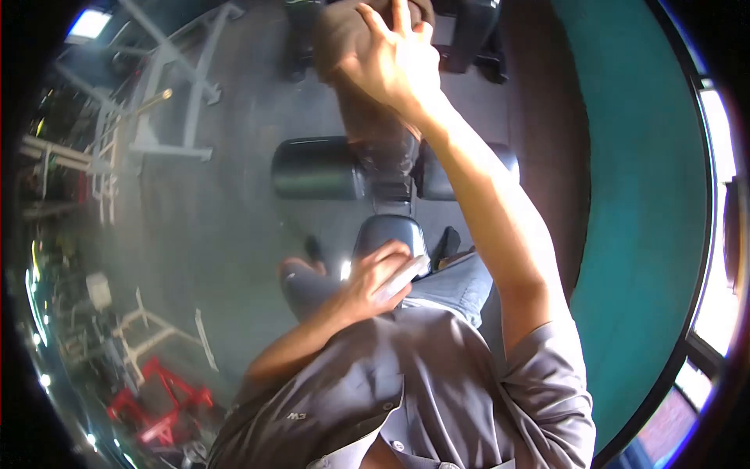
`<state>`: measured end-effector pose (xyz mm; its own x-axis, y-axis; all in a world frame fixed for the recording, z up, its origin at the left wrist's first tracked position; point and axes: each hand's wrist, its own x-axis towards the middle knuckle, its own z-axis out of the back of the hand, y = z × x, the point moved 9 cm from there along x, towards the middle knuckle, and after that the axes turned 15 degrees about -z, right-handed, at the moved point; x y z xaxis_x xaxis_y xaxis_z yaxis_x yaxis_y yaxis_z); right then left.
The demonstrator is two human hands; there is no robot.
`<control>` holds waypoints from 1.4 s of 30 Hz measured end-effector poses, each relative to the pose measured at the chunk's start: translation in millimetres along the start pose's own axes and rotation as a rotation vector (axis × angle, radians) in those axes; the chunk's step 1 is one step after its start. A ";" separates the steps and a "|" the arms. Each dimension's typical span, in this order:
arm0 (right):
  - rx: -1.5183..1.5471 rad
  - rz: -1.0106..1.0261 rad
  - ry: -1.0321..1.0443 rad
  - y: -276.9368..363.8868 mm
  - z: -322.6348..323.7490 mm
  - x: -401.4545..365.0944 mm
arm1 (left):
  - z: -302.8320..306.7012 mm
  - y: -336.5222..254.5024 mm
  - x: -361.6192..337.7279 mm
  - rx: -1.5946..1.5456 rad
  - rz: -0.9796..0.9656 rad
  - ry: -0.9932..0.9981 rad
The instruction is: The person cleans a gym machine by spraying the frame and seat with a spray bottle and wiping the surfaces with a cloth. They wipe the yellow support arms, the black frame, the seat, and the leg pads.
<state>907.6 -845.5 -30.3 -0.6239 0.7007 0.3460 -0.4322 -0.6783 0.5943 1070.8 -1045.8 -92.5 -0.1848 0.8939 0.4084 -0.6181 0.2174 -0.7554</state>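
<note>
At twelve o'clock the right hand point(391, 62) lies flat, fingers spread, on a brown cloth point(340, 35). It looks soft and light, so bunch it anywhere. Near six o'clock the left hand point(375, 283) is closed around a pale object point(412, 270).

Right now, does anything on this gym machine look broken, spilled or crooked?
Nothing stands out. The right hand rests on a brown cloth, the left hand holds a pale object at the lap, and the black roller pads sit level.

The person wears a grey short-sleeved, buttoned shirt point(406, 367) with a small white logo point(295, 416) at lower left, plus blue-grey jeans point(462, 283).
</note>
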 end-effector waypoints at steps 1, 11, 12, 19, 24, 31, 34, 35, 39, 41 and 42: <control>-0.117 -0.013 0.171 7.5 9.5 -0.7 | -17.0 10.6 3.3 0.064 -0.044 0.103; 0.147 0.128 0.143 -22.0 -6.5 -22.7 | -63.3 46.1 -21.4 0.192 -0.196 -0.135; 0.137 0.142 0.140 -21.7 -8.0 -21.1 | -58.2 40.6 -20.6 0.277 -0.272 -0.206; 0.295 0.234 0.071 -22.2 12.0 -22.2 | -69.2 95.1 -0.5 0.402 -0.149 -0.184; 1.014 -0.319 0.217 -93.9 75.6 -42.4 | -73.2 99.6 3.5 0.333 -0.192 -0.224; 1.101 -0.391 -0.247 -195.6 163.8 -126.5 | -94.6 136.0 -3.0 0.332 -0.109 -0.194; 0.984 -0.424 -0.348 -218.8 169.7 -160.1 | -96.2 138.4 -9.0 0.341 -0.059 -0.177; 0.967 -0.445 -0.379 -225.7 168.4 -169.7 | -97.2 140.4 -7.0 0.338 -0.043 -0.165; 0.671 -0.320 -0.474 -252.7 159.7 -200.2 | -104.0 169.8 -17.7 0.194 0.234 -0.057; 0.476 -0.234 -0.417 -254.9 132.3 -202.8 | -93.3 173.8 -26.3 0.128 0.123 -0.249; 0.382 -0.209 -0.354 -250.3 108.3 -199.7 | -87.9 180.1 -29.2 0.089 0.081 -0.335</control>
<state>1210.8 -791.7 -169.5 -0.2650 0.8879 0.3761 -0.2152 -0.4346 0.8745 1032.0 -998.2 -285.5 -0.4672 0.7257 0.5051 -0.6527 0.1023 -0.7507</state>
